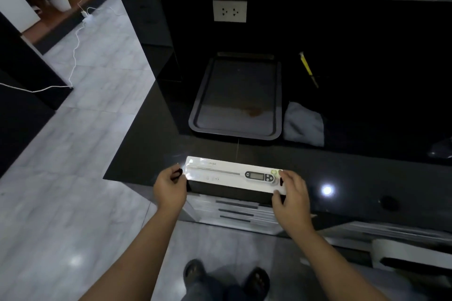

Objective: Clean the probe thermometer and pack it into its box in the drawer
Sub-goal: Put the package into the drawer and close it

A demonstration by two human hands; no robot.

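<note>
A long white thermometer box (pixel 220 173) lies across the front edge of the dark counter, its top printed with a picture of a black probe thermometer. My left hand (pixel 171 188) grips the box's left end. My right hand (pixel 291 195) grips its right end, fingers curled over the top corner. Farther back on the right of the counter a yellow-handled probe (pixel 308 69) lies on its own, apart from both hands. Below the counter edge, white drawer fronts (pixel 237 212) with dark handle slots show between my forearms.
A dark baking tray (pixel 195 115) with a brown stain sits behind the box. A grey folded cloth (pixel 304 124) lies to its right. A white wall socket (pixel 230 11) is on the back wall. White cables trail over the tiled floor (pixel 73 154) at left.
</note>
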